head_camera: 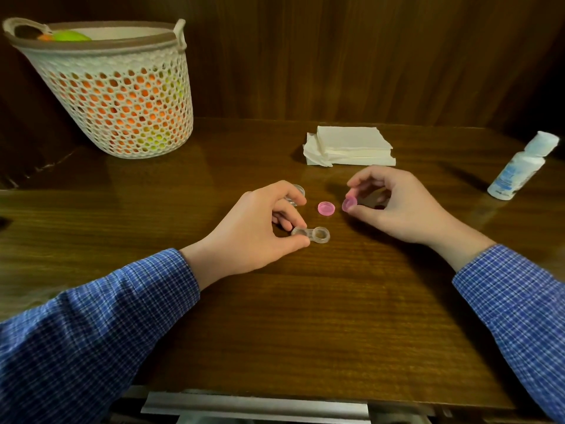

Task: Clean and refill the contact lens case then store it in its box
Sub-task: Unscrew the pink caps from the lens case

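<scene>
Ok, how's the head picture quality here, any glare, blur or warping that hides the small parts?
Head view: dim, warm light; soft glare on the table beside the tissues; wide-angle bending tilts the basket and bottle; sleeves slightly soft; the clear case and both pink caps stay readable.

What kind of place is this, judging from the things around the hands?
Probably a room at home, at a wooden table against dark wood panelling. A woven basket with colourful contents, a stack of paper napkins and a small white bottle suggest a household setting.
</scene>
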Motion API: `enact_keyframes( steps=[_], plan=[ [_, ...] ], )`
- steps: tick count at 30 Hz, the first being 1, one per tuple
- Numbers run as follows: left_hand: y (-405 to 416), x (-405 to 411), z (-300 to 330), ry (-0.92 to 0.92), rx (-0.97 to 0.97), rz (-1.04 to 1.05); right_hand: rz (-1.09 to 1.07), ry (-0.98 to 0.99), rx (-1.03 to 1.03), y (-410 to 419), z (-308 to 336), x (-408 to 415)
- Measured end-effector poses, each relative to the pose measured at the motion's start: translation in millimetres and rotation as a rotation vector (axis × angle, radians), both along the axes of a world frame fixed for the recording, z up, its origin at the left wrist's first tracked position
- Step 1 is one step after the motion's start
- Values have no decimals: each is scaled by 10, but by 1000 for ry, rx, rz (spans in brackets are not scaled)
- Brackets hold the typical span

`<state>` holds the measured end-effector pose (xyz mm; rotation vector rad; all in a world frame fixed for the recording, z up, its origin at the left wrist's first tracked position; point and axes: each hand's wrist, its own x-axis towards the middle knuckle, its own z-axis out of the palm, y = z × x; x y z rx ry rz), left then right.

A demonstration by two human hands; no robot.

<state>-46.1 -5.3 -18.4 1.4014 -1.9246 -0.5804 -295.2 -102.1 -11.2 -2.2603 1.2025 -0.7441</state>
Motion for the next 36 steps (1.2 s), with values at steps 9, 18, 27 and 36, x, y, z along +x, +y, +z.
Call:
enact_keyframes(
  steps=[9,18,27,36],
  plan=[
    [-6,-2,-6,1,0,-4,32,28,15,30,-20,31],
    [-9,-12,-13,-1,-10,0,103,-62,-42,184,98,82],
    [-20,2,-19,4,-25,-6,275,74,-13,331,16,231],
    [24,35,19,54,-82,-5,259,-49,-31,397,54,269]
  ],
)
